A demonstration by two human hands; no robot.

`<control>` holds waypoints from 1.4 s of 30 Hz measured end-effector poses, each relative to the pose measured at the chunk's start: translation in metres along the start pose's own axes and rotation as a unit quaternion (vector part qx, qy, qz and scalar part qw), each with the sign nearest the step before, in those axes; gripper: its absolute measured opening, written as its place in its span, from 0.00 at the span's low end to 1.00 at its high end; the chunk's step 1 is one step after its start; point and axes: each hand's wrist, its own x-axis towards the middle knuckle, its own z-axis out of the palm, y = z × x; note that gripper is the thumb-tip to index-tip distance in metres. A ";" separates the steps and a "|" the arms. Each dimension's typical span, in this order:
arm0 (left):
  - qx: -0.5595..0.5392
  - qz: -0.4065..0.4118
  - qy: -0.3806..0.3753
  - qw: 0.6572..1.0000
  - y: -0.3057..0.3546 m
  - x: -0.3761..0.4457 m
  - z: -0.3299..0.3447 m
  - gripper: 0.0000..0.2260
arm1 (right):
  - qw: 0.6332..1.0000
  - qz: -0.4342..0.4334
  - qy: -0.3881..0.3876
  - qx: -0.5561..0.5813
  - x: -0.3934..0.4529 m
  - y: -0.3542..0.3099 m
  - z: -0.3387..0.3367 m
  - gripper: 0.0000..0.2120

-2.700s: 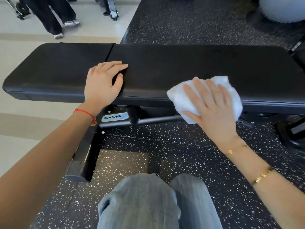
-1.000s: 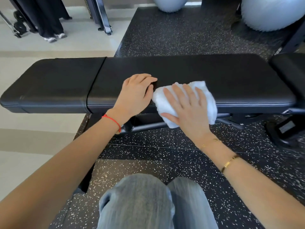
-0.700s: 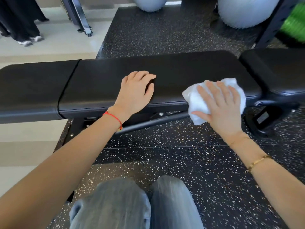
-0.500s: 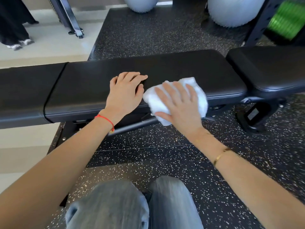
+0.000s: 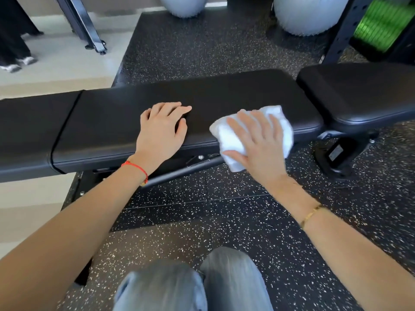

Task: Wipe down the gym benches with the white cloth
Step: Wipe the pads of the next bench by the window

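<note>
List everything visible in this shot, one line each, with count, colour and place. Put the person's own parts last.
Bench: one, black padded, across the middle.
Second bench: one, black, at right, partly out of frame.
White cloth: one, on the first bench's near edge, toward its right end.
Exercise balls: two, pale grey, top of frame.
Floor mat: black, white-speckled, under the benches.
Green item: one, top right, blurred.
Metal leg: one, dark, top left.
Bystander's legs: dark trousers, far left.
Left hand: flat on the bench, red string at the wrist.
Right hand: fingers spread, pressing the cloth, gold bracelet on the forearm.
Knees: grey trousers, bottom centre.
</note>
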 end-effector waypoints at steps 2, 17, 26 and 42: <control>-0.002 0.002 -0.002 1.000 -0.001 -0.001 -0.001 0.17 | 1.000 -0.027 -0.013 -0.003 0.002 -0.004 -0.002 0.33; -0.057 0.053 -0.032 0.996 0.060 0.043 0.015 0.17 | 0.997 -0.065 -0.050 -0.009 -0.004 0.036 -0.012 0.32; -0.089 0.061 -0.048 0.993 0.116 0.062 0.030 0.17 | 0.991 -0.118 -0.056 -0.030 -0.008 0.085 -0.024 0.32; -0.096 -0.025 -0.028 0.995 0.151 0.062 0.039 0.15 | 0.973 -0.226 0.002 -0.053 0.001 0.115 -0.017 0.33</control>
